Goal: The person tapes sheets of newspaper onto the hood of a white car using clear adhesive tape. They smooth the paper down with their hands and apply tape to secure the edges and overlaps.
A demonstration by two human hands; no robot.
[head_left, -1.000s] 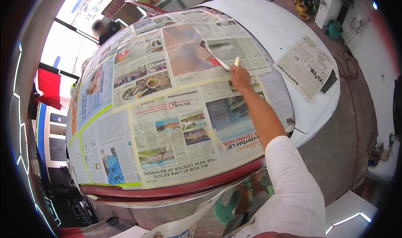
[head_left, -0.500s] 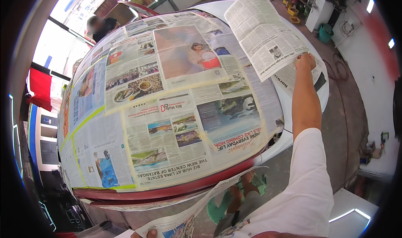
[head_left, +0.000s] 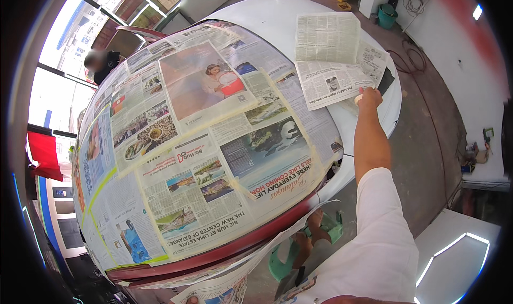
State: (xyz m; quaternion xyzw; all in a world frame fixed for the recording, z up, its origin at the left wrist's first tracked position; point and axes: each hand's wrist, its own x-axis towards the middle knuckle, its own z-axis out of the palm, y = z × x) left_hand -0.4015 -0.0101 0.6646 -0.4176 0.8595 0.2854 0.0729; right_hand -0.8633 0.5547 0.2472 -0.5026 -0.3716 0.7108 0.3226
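Observation:
At the end of my outstretched right arm, my right hand (head_left: 370, 97) is closed at the lower edge of a loose newspaper sheet (head_left: 326, 39). A small cream-coloured roll, seemingly masking tape (head_left: 358, 98), shows at its fingers. That sheet lies, creased across, on the white rear body panel (head_left: 267, 10) of a car, over another piece of newspaper (head_left: 372, 58). Of my left hand (head_left: 192, 300) only a bit of the thumb shows at the bottom edge, pressed on more newspaper sheets (head_left: 216, 289); its other fingers are hidden.
Newspaper taped down with masking tape covers the car's roof and glass (head_left: 192, 138), above a dark red edge (head_left: 224, 248). Another person (head_left: 104, 63) is at the far left side. A hose (head_left: 409, 60), a green bucket (head_left: 387, 16) and a white panel (head_left: 449, 250) stand or lie to the right.
The loose sheet, lifted and tilted before, has come down onto the white panel. My right hand has shifted to its lower edge. The view has swung right, and less of my left hand shows.

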